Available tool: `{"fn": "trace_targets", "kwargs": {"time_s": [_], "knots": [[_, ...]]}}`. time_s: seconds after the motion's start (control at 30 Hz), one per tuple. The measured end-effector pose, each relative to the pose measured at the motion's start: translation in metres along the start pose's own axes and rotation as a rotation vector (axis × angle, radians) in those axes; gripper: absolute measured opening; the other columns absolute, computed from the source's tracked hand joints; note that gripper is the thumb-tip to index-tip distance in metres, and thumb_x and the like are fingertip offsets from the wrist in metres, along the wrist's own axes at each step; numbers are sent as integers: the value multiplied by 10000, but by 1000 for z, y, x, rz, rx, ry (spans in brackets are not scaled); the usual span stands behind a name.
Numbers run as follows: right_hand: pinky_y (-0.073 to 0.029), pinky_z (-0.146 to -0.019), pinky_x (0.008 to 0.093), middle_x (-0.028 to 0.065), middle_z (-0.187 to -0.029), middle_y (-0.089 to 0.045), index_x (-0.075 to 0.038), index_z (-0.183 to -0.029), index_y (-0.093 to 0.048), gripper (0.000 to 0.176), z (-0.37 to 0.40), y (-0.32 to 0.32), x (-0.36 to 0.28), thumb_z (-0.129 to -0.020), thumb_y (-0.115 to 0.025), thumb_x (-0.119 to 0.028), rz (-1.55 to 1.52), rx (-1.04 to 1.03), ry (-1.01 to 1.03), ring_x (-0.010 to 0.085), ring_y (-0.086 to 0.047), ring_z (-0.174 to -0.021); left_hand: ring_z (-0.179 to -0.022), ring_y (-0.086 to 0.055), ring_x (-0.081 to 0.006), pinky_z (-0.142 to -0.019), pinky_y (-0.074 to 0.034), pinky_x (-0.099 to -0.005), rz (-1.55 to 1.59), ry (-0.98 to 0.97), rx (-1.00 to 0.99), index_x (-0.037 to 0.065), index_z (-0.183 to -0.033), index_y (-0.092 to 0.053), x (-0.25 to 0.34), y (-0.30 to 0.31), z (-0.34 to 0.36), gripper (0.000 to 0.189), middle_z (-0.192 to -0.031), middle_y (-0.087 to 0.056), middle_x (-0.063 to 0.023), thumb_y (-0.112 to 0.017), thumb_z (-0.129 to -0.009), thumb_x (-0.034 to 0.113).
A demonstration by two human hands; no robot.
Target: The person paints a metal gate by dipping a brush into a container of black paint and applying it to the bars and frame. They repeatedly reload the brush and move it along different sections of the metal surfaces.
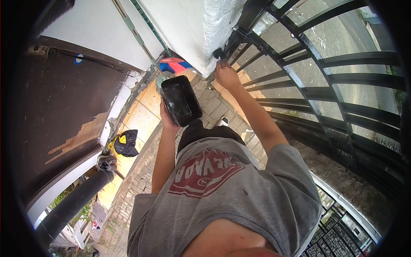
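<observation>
My left hand point(168, 116) grips the side of a black rectangular tray point(181, 101), held in front of my waist, with a dark, shiny inside. Farther up and to the right, my right hand point(227, 75) is closed round the handle of a small brush with dark bristles point(218, 54). The bristles are at the edge of the white wall point(205, 30), beside the black metal fence point(295, 55). Whether they touch the wall or the fence post, I cannot tell.
A brown door panel point(72, 111) is on the left. Shoes point(107, 162) and a black and yellow cloth or bag point(126, 143) lie by the tiled edge. Red and blue items point(174, 65) sit at the wall's foot. Paving point(216, 107) runs below me.
</observation>
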State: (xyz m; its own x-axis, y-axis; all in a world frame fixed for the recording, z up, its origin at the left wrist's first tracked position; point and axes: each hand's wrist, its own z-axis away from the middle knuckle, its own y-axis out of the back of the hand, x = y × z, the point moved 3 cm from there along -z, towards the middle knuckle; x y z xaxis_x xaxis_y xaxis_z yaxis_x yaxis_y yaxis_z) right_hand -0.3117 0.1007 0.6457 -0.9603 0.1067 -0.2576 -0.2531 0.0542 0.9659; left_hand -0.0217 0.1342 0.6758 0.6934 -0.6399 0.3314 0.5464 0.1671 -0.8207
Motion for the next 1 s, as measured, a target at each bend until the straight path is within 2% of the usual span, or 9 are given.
{"fn": "trace_targets", "kwargs": {"time_s": [0.07,0.17,0.3,0.43,0.53,0.63,0.77,0.87,1.0], "knots": [[-576,-847,417,228,-1032,-704,90,-1139,-629,378,-2,-11,22,-854,-621,-160,53,38,-4,355,-685,-993,-1100,-670,-274,-942,-567,-436,0,16,-30,74,-1392,-521,0,4,4,606,-1271,-653,-135,-419,-1024,545],[-573,-848,411,224,-1053,-701,100,-1202,-610,430,3,-29,42,-864,-611,-166,110,-392,-91,335,-671,-1021,-1111,-665,-280,-952,-562,-443,8,4,-27,77,-1405,-509,0,13,3,613,-1286,-644,-140,-420,-1022,548],[-575,-825,418,228,-968,-706,104,-1204,-606,443,31,-17,38,-865,-616,-181,119,-53,54,318,-689,-943,-1115,-663,-287,-955,-560,-449,22,-32,-22,80,-1418,-495,2,-4,6,616,-1299,-637,-141,-411,-1023,545],[-571,-835,416,236,-1004,-694,106,-1232,-578,493,42,4,35,-872,-620,-229,47,-228,106,338,-662,-1024,-1123,-659,-287,-963,-555,-453,25,23,-26,80,-1420,-494,-1,5,3,613,-1301,-635,-142,-402,-1026,541],[-570,-847,410,234,-983,-701,107,-1228,-579,484,37,-2,37,-871,-619,-217,45,-133,314,351,-674,-994,-1129,-657,-284,-970,-551,-453,13,35,-28,79,-1415,-500,-4,5,-2,611,-1300,-636,-139,-400,-1027,540],[-568,-869,410,224,-985,-708,95,-1211,-597,464,19,-16,56,-863,-633,-210,149,-104,107,352,-678,-991,-1127,-657,-280,-972,-549,-448,-5,34,-16,77,-1410,-507,-8,0,-5,605,-1296,-640,-133,-397,-1030,535],[-559,-900,416,212,-1009,-715,77,-1124,-625,383,5,-32,59,-872,-649,-210,86,-245,35,360,-676,-1002,-1125,-658,-276,-979,-545,-439,-21,29,-23,76,-1405,-514,-8,-2,-6,598,-1291,-645,-126,-395,-1033,529],[-559,-890,418,214,-1003,-717,60,-1096,-636,358,-4,-51,72,-872,-652,-219,114,-186,1,359,-680,-1004,-1124,-657,-277,-984,-540,-438,-49,55,13,79,-1401,-518,-10,-3,-4,600,-1291,-645,-123,-400,-1030,535],[-563,-848,427,213,-927,-718,32,-971,-659,310,-3,8,48,-851,-662,-254,-9,-82,-132,350,-683,-967,-1123,-657,-282,-988,-534,-444,-21,16,10,84,-1394,-524,-10,0,-1,596,-1290,-645,-124,-416,-1024,539]]}}
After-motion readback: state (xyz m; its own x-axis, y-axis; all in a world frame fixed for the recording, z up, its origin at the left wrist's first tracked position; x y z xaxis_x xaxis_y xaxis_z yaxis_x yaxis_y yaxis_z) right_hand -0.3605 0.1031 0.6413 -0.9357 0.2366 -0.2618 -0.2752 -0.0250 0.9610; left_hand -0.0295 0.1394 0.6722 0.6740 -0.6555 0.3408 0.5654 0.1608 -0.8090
